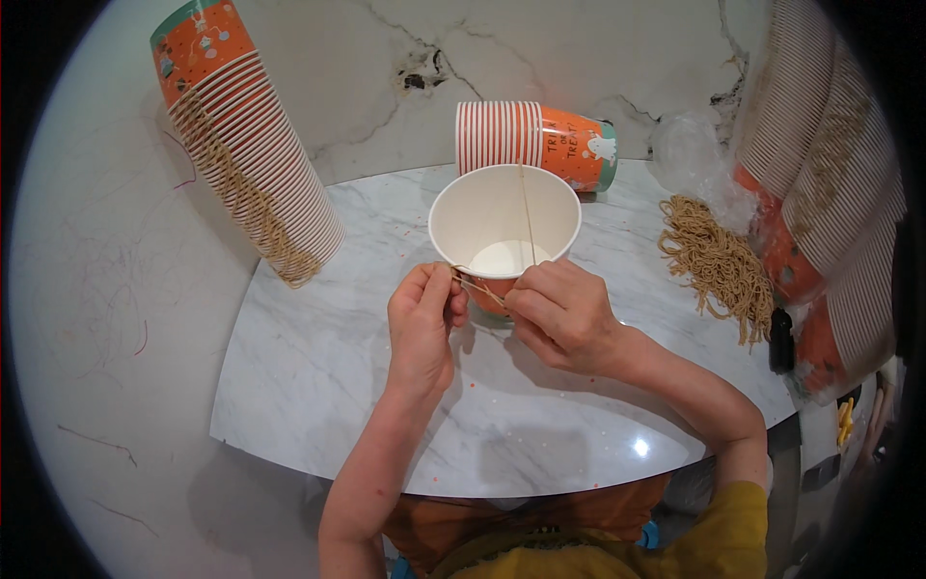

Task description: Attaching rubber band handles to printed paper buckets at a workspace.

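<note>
A paper cup (450, 217), white inside and orange outside, stands upright with its mouth up in front of me. A thin tan string (526, 214) runs from its far rim across the mouth to my fingers at the near rim. My left hand (422, 323) is closed, pinching the string between thumb and forefinger at the near left of the rim. My right hand (567, 314) is closed on the string too, at the near right. Short lengths of string cross between the two hands, in front of the cup's orange wall. Whether they form a knot I cannot tell.
At the left rises a tall upside-down stack of cups (280, 164) with tan strings along its side. Another stack (569, 152) lies sideways behind my cup. To the right are a heap of tan strings (719, 261) and bagged cup stacks (820, 183). The marble-patterned table (318, 386) has a curved near edge.
</note>
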A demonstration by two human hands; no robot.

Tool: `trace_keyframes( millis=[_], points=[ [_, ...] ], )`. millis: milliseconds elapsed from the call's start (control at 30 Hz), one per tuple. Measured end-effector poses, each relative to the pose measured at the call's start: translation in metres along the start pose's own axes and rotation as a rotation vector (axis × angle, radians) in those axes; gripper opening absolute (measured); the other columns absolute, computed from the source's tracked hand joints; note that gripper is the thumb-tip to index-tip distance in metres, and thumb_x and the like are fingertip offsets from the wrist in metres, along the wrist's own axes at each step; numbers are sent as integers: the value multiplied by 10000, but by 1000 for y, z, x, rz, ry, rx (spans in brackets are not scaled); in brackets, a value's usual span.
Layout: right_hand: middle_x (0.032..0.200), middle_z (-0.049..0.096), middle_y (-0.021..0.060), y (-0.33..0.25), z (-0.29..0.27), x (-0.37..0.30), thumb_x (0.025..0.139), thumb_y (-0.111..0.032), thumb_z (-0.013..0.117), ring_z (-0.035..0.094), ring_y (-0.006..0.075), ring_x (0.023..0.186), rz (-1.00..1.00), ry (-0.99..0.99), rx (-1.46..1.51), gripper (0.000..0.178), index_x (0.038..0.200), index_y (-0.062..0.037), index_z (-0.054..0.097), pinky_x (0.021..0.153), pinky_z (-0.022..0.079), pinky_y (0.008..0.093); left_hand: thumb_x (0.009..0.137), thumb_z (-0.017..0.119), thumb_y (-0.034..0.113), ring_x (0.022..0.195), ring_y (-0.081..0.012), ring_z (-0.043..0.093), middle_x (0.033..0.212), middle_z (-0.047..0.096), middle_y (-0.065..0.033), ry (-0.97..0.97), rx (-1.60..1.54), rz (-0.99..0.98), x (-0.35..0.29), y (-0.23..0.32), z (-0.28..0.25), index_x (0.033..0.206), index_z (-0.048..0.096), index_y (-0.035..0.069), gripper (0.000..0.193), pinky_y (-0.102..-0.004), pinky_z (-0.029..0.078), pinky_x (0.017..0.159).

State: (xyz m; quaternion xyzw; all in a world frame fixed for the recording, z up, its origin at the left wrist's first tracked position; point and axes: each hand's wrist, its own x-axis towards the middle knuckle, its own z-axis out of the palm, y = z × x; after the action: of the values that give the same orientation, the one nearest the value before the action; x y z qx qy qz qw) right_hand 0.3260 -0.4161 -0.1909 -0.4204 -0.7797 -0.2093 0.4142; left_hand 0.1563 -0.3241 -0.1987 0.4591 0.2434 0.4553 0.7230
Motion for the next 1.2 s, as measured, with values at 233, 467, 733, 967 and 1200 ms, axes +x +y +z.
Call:
trace_keyframes(
  millis=[233,467,733,967,1200],
  points=[
    [900,606,114,1,8,-7,712,95,727,627,294,744,47,30,36,346,1007,-20,588,624,506,393,1017,627,152,669,-53,517,820,627,9,17,145,147,5,8,-11,1008,656,28,128,-212,421,606],
    [944,616,124,2,11,-14,720,118,690,645,332,806,116,57,131,429,1096,-36,551,678,526,411,967,665,125,635,-58,528,793,630,7,5,231,30,3,16,-19,955,688,30,99,-229,405,578],
    [942,642,105,-2,13,-14,700,96,688,652,330,837,74,83,110,487,1155,-52,596,698,522,425,941,676,140,631,-77,542,767,636,-4,-237,246,-191,-8,20,-4,935,698,25,117,-232,410,584],
    [866,624,67,-5,11,-11,642,54,728,633,283,783,34,48,103,554,1167,-64,600,645,519,410,918,722,126,623,-75,516,735,613,4,-180,254,-148,-10,12,-1,891,688,30,106,-235,398,593],
    [835,576,34,-19,3,-6,638,20,705,593,254,738,-50,-50,76,423,1036,-95,621,612,503,380,915,722,106,607,-72,496,695,593,8,-79,145,-165,-6,19,-8,853,697,23,106,-241,375,570]
  ],
)
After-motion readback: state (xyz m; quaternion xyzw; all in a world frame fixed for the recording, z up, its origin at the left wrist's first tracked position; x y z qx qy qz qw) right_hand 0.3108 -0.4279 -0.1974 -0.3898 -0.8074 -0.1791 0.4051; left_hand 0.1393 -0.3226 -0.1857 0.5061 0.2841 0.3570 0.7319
